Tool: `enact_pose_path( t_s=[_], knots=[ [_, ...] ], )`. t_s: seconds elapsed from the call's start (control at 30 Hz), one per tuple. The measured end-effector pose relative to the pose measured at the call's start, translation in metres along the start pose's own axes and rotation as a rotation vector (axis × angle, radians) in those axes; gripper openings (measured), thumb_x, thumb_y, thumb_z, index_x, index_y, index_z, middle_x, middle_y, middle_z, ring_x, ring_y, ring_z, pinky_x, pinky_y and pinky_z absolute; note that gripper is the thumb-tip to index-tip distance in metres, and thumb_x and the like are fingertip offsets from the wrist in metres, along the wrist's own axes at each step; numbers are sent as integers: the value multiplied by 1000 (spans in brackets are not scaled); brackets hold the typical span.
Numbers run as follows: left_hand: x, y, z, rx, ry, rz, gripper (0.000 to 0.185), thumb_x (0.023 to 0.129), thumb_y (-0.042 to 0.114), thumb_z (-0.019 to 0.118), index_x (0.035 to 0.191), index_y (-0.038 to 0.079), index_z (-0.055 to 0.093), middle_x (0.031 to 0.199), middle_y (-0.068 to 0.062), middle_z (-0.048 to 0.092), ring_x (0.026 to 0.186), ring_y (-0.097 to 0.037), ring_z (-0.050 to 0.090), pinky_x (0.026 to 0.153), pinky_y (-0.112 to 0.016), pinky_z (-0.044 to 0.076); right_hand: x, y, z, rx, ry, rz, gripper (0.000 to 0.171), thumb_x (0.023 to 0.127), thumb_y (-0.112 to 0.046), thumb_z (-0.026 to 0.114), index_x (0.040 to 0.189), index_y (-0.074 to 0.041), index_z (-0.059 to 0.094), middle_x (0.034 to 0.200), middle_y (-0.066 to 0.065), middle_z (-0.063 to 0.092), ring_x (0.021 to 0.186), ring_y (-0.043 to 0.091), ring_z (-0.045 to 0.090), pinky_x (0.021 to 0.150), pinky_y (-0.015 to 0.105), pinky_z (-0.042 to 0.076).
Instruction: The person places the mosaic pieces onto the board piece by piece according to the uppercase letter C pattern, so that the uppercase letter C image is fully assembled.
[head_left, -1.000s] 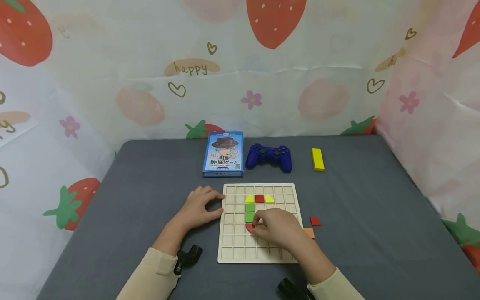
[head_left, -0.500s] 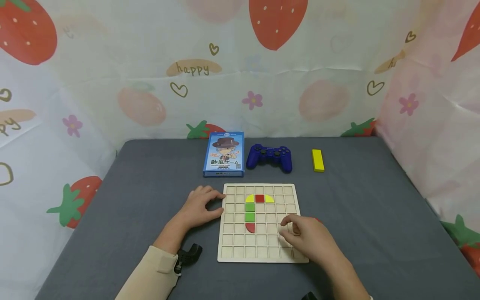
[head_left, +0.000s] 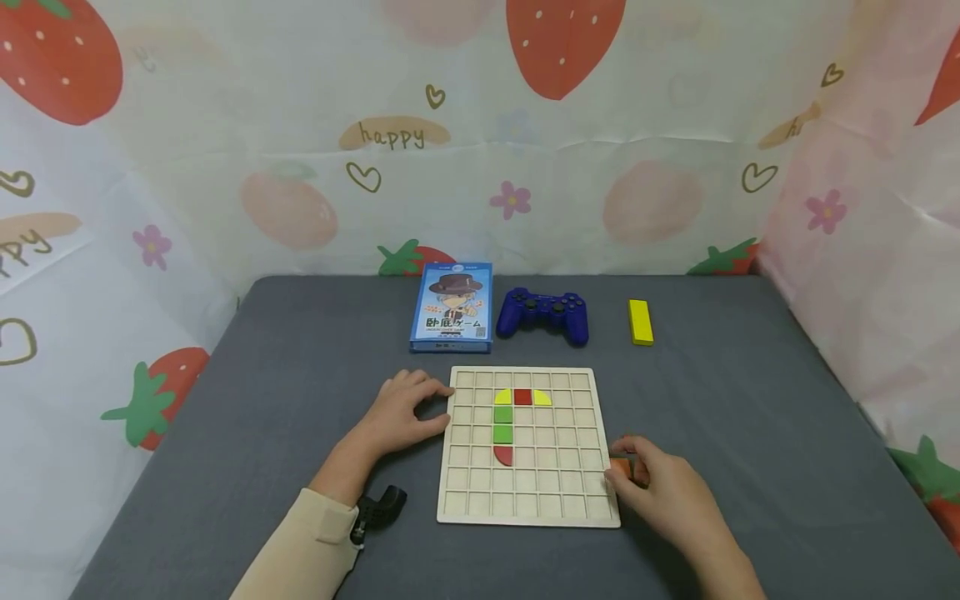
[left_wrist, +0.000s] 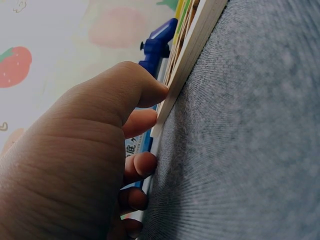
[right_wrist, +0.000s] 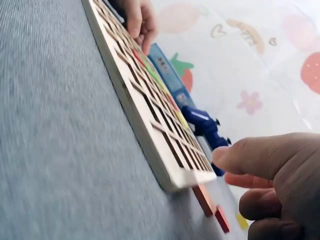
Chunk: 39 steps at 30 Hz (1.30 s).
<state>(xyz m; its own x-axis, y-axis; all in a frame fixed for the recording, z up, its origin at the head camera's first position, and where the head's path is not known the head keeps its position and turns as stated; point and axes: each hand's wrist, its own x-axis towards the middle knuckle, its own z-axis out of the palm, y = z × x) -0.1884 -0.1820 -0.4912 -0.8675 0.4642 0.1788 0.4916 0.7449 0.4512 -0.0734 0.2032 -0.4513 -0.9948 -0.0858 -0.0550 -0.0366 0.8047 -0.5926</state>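
Note:
A pale wooden grid board (head_left: 555,500) lies on the table. Several flat tiles sit in its cells: a yellow tile (head_left: 503,397), a red square (head_left: 522,397), green squares (head_left: 502,433) and a rounded red tile (head_left: 504,455). At the board's left edge, my left hand (head_left: 401,417) touches the rim with thumb and forefinger. Beside the right edge, my right hand (head_left: 667,492) hovers with thumb and forefinger apart, around an orange tile (head_left: 620,467) lying against the board. The right wrist view shows that orange tile (right_wrist: 204,200) and a red tile (right_wrist: 222,219) on the table, apart from the fingers.
Behind the board stand a blue card-game box (head_left: 452,308), a dark blue game controller (head_left: 543,315) and a yellow block (head_left: 641,322). A grey cloth covers the table (head_left: 765,417). Strawberry-print curtains enclose its back and sides.
My right hand has left the rounded red tile in the board and moved right, past the board's edge, to the orange tile. My left hand stays at the left rim.

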Motion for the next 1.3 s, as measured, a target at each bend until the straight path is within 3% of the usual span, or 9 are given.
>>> enact_pose_path(
  t_s=[0.1,0.33,0.63,0.9,1.3],
  knots=[
    [0,1,-1,-6,-4,-2,36,91,36,75,124,20,73,106,1,60,94,-18,46,83,-43,36,-1,6,-3,-10,-14,42,35,94,-30,74,124,-12,68,60,-3,38,52,12,33,52,29,28],
    [-1,2,-2,-14,-10,-14,36,91,36,75,123,20,73,106,2,60,95,-18,46,84,-42,36,-2,18,-7,-54,-48,96,35,88,-22,80,120,-9,71,62,0,42,53,17,38,53,32,29],
    [-1,1,-2,-16,1,1,36,91,35,75,123,20,73,102,3,58,91,-17,44,80,-41,34,0,21,-5,-43,-30,55,27,88,-22,81,112,-15,72,57,-4,36,50,14,34,51,29,28],
    [1,0,-1,-5,-1,-2,35,91,35,75,123,20,73,101,3,58,91,-17,44,80,-40,34,3,20,-17,-47,15,43,29,88,-24,82,112,-12,73,58,-4,35,50,15,34,50,29,27],
    [0,0,0,-13,4,8,34,91,34,75,122,20,74,101,4,58,89,-15,42,79,-40,34,13,0,-34,-69,111,-80,27,91,-26,79,113,-12,74,64,-3,39,52,14,35,51,30,27]
  ],
)
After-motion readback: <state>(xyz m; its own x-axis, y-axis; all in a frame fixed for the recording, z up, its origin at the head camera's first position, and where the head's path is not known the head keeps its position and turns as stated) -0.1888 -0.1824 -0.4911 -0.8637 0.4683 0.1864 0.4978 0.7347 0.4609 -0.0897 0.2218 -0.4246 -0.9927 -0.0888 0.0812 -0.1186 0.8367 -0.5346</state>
